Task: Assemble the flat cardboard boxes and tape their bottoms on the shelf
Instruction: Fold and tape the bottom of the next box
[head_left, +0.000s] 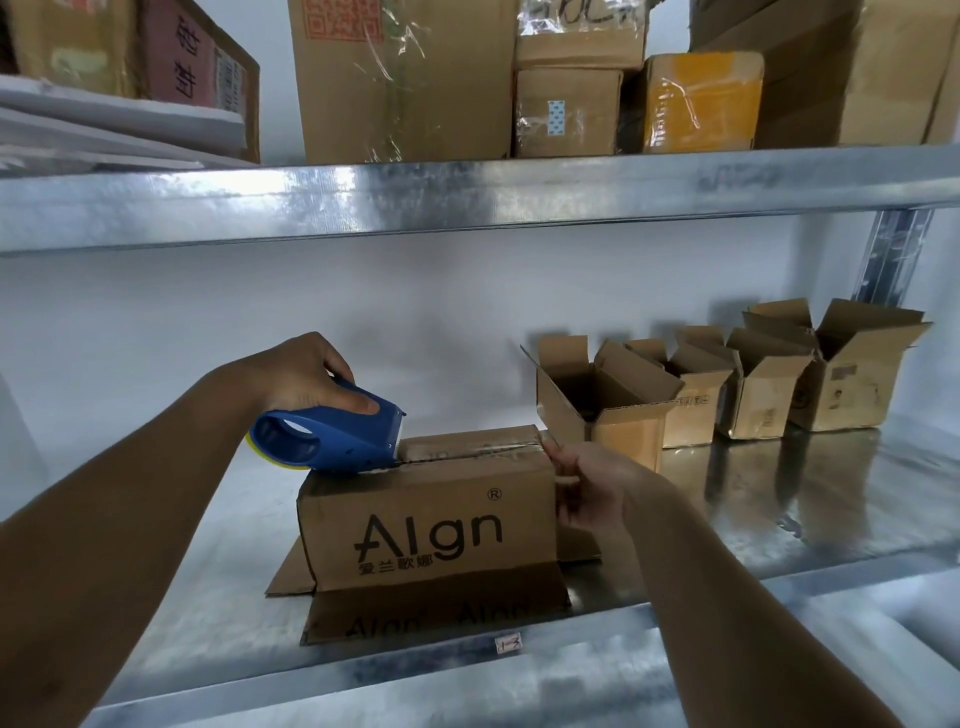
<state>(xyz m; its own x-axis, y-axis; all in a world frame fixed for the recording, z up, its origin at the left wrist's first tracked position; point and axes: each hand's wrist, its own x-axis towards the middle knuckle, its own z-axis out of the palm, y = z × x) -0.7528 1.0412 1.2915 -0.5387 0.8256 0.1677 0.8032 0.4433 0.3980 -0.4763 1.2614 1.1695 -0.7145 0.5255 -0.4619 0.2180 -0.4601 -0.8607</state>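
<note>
On the metal shelf (779, 499), the left hand (306, 376) curls its fingers around a blue tape dispenser (332, 434), set at the left end of an upturned cardboard box (426, 525), apparently to seal its bottom seam. The right hand (589, 493) pinches the box's right edge, likely steadying it; four open boxes (727, 379) wait further right

A brown cardboard box (428, 512) sits upside down on the shiny metal shelf (779, 509), its flaps spread flat underneath. A blue tape holder (332, 439) rests on its closed bottom, on the left end of the seam.
</note>
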